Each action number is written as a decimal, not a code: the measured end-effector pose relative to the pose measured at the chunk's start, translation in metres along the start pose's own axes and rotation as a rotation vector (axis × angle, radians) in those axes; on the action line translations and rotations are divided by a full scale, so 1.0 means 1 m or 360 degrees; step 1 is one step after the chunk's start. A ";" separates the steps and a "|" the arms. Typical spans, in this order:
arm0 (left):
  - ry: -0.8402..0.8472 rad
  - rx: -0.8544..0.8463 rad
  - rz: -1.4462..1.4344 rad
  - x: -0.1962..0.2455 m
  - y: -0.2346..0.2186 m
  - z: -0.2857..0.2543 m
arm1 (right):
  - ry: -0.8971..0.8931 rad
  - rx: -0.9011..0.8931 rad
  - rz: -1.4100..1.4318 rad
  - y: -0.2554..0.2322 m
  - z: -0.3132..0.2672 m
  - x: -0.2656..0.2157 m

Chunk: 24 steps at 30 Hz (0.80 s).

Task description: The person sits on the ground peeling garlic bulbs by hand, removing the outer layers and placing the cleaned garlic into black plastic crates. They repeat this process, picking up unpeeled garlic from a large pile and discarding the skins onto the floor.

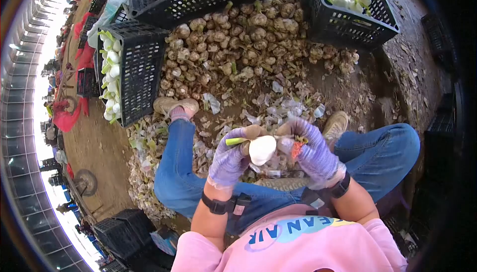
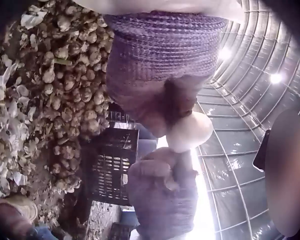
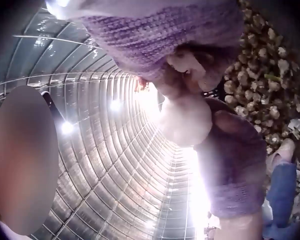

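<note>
A peeled white garlic bulb (image 1: pixel 262 150) with a short green stem (image 1: pixel 235 141) is held in my left hand (image 1: pixel 229 157), its gloved fingers and thumb around the stem end. Close to the bulb's other side, my right hand (image 1: pixel 318 155) has its fingers curled on pale garlic skin (image 3: pixel 187 62). An orange-red scrap (image 1: pixel 297 148) shows at those right fingers. Both hands wear purple knitted gloves with brownish, stained fingertips. In the left wrist view, the bulb (image 2: pixel 190 132) sits between the two hands.
Unpeeled garlic bulbs (image 1: pixel 233 48) lie heaped in front. Black crates stand around them: one at left (image 1: pixel 141 73) and one at right (image 1: pixel 353 23) hold white bulbs, another (image 1: pixel 208 3) stands behind. Shed skins (image 1: pixel 288 108) litter the ground between my shoes.
</note>
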<state>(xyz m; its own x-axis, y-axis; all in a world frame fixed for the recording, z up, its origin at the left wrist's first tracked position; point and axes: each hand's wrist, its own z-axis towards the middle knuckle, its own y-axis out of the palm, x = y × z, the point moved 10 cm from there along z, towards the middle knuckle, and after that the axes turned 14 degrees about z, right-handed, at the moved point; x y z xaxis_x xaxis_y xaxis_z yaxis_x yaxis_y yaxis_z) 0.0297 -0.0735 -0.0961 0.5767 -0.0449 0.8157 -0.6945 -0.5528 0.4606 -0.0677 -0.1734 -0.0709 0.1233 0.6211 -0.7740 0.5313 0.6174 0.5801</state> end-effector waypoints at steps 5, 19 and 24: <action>-0.0227 -0.0024 0.0503 0.020 -0.009 0.019 | 0.0302 0.0183 0.0631 -0.006 -0.006 0.036; 0.0870 0.0708 0.0847 0.228 -0.053 0.186 | 0.0475 0.0462 0.0207 -0.071 0.004 0.063; -0.0244 0.0605 0.1757 0.036 -0.160 0.252 | 0.0567 0.0485 0.0093 -0.093 0.013 0.085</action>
<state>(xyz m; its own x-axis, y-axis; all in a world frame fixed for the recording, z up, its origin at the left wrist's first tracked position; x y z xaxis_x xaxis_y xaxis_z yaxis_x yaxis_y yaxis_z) 0.2704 -0.1965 -0.2289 -0.1933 -0.7401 0.6441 -0.6917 -0.3628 -0.6245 -0.0959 -0.1842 -0.1940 -0.1070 0.8104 -0.5760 0.7604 0.4399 0.4777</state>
